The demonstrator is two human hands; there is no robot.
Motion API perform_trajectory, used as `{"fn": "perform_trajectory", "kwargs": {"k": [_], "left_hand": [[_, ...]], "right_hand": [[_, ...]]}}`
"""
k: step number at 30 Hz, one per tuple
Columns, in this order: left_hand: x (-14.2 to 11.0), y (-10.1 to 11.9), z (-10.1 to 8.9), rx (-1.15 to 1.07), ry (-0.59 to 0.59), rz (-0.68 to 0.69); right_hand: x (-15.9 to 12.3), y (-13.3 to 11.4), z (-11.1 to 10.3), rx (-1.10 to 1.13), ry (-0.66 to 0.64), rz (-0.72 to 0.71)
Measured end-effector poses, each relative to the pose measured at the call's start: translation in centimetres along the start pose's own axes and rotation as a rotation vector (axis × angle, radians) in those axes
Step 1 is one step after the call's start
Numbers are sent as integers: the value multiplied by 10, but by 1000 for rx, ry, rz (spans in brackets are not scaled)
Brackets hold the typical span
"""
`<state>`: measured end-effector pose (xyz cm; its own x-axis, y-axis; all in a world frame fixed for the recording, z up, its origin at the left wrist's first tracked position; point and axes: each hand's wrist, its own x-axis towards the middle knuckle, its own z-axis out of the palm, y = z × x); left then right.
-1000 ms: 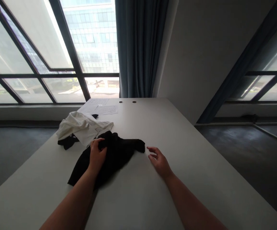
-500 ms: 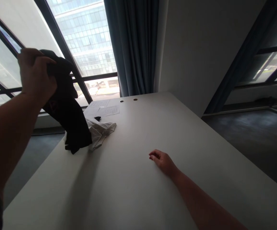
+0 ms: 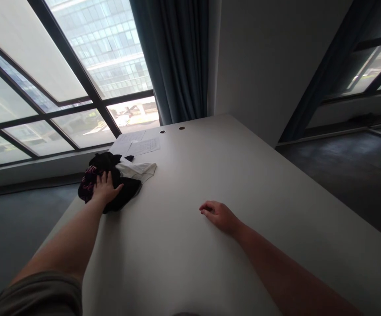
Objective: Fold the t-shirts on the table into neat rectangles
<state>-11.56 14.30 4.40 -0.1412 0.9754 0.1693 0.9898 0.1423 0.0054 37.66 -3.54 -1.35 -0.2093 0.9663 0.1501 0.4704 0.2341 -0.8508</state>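
My left hand [image 3: 104, 188] lies with spread fingers on a bunched black garment [image 3: 127, 193] at the table's left edge. Pink markings show on the garment's left side. Beneath and behind it, a white cloth [image 3: 144, 170] sticks out to the right. My right hand [image 3: 219, 215] rests on the white table [image 3: 177, 245], right of the middle, its fingers curled in and nothing visible in them. What lies under my left palm besides the black fabric is hidden.
Printed papers [image 3: 146, 145] lie at the far left of the table, with a small dark object [image 3: 129, 158] in front of them. Two round holes [image 3: 181, 128] are near the back edge. A blue curtain [image 3: 180, 66] and large windows stand behind.
My left hand has lowered the black garment from up in the air onto the white cloth, and its grip has loosened into spread fingers. The right hand has hardly moved.
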Motion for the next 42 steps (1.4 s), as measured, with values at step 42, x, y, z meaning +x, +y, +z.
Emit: {"fn": "perform_trajectory", "kwargs": {"k": [42], "left_hand": [[3, 146, 73, -92, -131, -71]], "right_hand": [[-4, 3, -3, -143, -108, -195]]}}
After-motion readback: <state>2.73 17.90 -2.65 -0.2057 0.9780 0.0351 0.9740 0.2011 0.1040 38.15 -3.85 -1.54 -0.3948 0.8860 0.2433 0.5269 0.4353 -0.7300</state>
